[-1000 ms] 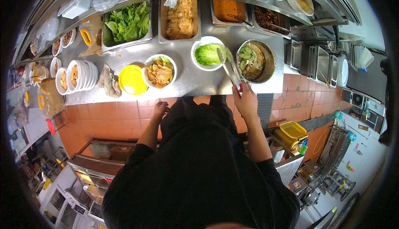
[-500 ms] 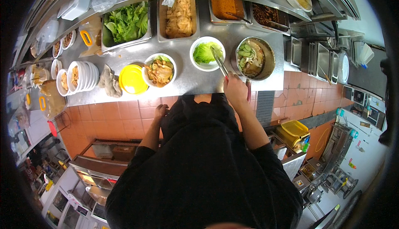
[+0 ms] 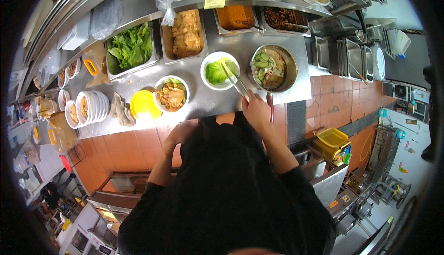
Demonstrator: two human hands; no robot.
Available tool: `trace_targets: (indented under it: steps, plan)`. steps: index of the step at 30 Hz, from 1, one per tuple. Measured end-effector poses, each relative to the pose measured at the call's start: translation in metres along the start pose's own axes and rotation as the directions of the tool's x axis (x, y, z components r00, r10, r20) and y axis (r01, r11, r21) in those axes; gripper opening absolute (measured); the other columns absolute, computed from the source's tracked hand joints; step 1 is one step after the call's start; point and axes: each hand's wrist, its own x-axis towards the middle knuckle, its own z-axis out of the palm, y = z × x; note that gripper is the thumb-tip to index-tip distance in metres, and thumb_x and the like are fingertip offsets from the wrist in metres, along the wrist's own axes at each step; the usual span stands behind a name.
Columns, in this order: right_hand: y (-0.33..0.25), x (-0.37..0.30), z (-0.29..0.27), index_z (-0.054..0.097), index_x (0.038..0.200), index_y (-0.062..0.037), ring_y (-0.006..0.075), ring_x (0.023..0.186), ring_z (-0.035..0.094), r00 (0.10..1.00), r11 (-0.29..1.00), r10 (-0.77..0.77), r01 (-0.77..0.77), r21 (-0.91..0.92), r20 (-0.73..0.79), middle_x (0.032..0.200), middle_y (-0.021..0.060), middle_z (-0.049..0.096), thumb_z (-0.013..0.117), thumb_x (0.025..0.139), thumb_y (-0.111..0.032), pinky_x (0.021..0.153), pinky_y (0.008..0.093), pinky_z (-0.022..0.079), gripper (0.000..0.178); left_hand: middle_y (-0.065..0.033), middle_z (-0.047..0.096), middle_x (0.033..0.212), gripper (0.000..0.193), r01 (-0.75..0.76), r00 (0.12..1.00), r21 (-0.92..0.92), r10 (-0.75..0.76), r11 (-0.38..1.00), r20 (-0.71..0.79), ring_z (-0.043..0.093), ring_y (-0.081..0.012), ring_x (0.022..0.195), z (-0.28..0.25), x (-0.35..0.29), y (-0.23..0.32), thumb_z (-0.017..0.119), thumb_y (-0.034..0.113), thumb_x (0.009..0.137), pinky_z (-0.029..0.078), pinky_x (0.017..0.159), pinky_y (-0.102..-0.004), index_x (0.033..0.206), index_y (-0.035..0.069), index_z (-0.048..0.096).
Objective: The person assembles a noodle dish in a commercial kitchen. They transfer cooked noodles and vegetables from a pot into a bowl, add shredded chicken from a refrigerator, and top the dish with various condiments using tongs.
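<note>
My right hand [image 3: 255, 109] grips metal tongs [image 3: 240, 84], their tips apart over the lettuce leaves [image 3: 215, 72] in a white bowl [image 3: 221, 88]. Just right of that bowl stands a steel pot [image 3: 292, 72] with a red handle, holding cucumber slices [image 3: 264, 60], pale pieces and dark liquid. To the left is a second white bowl [image 3: 187, 87] of browned meat-like pieces and greens. My left hand [image 3: 185, 132] hangs at the counter's front edge near my body, blurred, with no object visible in it.
Behind the bowls sit steel pans of green leaves [image 3: 131, 46], pale yellowish slices [image 3: 187, 35], orange sauce [image 3: 235, 16] and dark sauce [image 3: 283, 19]. A yellow lid [image 3: 144, 105], a crumpled cloth [image 3: 122, 110] and stacked white bowls [image 3: 98, 107] stand left. A shelf overhangs the counter's back.
The tongs' tips have shifted from the lettuce's right side toward its middle and spread apart. My left hand has risen closer to the counter edge. The whole view has turned slightly.
</note>
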Motion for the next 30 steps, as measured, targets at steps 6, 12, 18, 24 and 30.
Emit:
trace_targets:
  steps: [6, 12, 18, 24, 30]
  plan:
    - [0.017, -0.024, -0.015, 0.066, 0.124, -0.0040, 0.0324, 0.075, 0.069, 0.951, 0.932, -0.050, 0.154, 0.328, -0.304, 0.086, 0.0121, 0.068, 0.072, 0.094, -0.031, 0.099, 0.0472, 0.052, 0.041, -0.0066, 0.072, 0.099, 0.031, 0.017, 0.973, -0.164, -0.054, 0.986, -0.226, 0.068, -0.0165, 0.086, -0.079, 0.111, 0.181, 0.060, 0.022, 0.105, 0.057, 0.082, -0.0324, 0.131, 0.005, 0.063]
    - [0.035, -0.049, -0.014, 0.061, 0.134, -0.0009, 0.0159, 0.071, 0.060, 0.960, 0.726, 0.239, -0.079, 0.683, -0.143, 0.083, 0.0080, 0.062, 0.075, 0.094, -0.017, 0.069, 0.0293, 0.053, 0.046, -0.0047, 0.066, 0.108, 0.032, -0.478, 0.522, -0.141, 0.151, 0.867, -0.840, 0.060, -0.0097, 0.087, -0.146, 0.247, 0.278, 0.073, 0.010, 0.093, 0.050, 0.076, -0.0250, 0.123, 0.003, 0.063]
    - [0.037, -0.060, -0.024, 0.051, 0.151, -0.0029, 0.0095, 0.076, 0.060, 0.959, 0.715, 0.272, -0.148, 0.683, -0.076, 0.092, 0.0028, 0.065, 0.074, 0.094, -0.011, 0.068, 0.0256, 0.051, 0.062, -0.0028, 0.063, 0.097, 0.021, -0.340, 0.474, -0.043, 0.131, 0.939, -0.871, 0.052, -0.0084, 0.075, -0.164, 0.282, 0.292, 0.078, 0.012, 0.089, 0.045, 0.068, -0.0234, 0.107, 0.003, 0.072]
    - [0.036, -0.066, -0.033, 0.056, 0.142, 0.0016, 0.0068, 0.076, 0.056, 0.956, 0.675, 0.284, -0.147, 0.723, -0.071, 0.090, 0.0009, 0.062, 0.072, 0.096, -0.009, 0.066, 0.0236, 0.049, 0.050, 0.0022, 0.062, 0.086, 0.010, -0.437, 0.472, -0.163, 0.071, 0.884, -0.879, 0.050, -0.0043, 0.074, -0.156, 0.277, 0.278, 0.073, 0.008, 0.094, 0.043, 0.067, -0.0219, 0.102, 0.004, 0.071]
    - [0.051, -0.069, -0.021, 0.062, 0.115, -0.0001, 0.0083, 0.072, 0.056, 0.901, 0.428, 0.425, -0.119, 0.896, -0.084, 0.086, 0.0025, 0.061, 0.066, 0.100, -0.010, 0.062, 0.0229, 0.046, 0.019, 0.0012, 0.064, 0.088, 0.003, -0.270, 0.675, -0.356, -0.087, 0.895, -0.732, 0.054, -0.0074, 0.080, -0.056, 0.236, 0.225, 0.066, 0.006, 0.098, 0.045, 0.073, -0.0249, 0.096, 0.004, 0.066]
